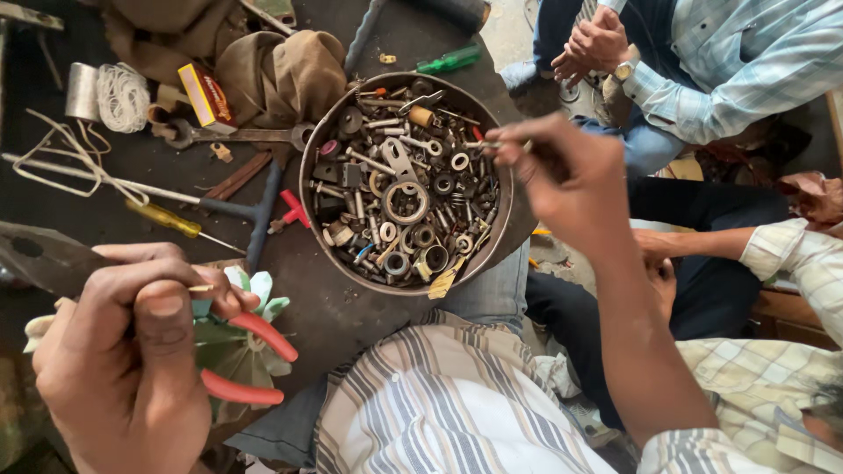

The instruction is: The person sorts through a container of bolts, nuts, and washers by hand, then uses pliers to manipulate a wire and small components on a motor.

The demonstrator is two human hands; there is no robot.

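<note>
While the left hand (123, 351) grips red-handled pliers (237, 360) — thumb pressed down, a thin pin (200, 288) sticking out at the fingertips — a round metal bowl (309, 219) of nuts, washers and bolts sits at centre, where the right hand (562, 175) pinches a small metal piece (486, 145) over its rim.

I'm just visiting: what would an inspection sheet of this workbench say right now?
Surface: dark, stained bench.
Job's things: round metal bowl full of nuts, washers and bolts; red-handled pliers.
Clutter: yellow screwdriver, spanner, string roll, brown cloth.
Hands: left hand grips the pliers; right hand pinches a small part over the bowl.
Cables: white wire.
Surroundings: other people sit close by, one with clasped hands.
</note>
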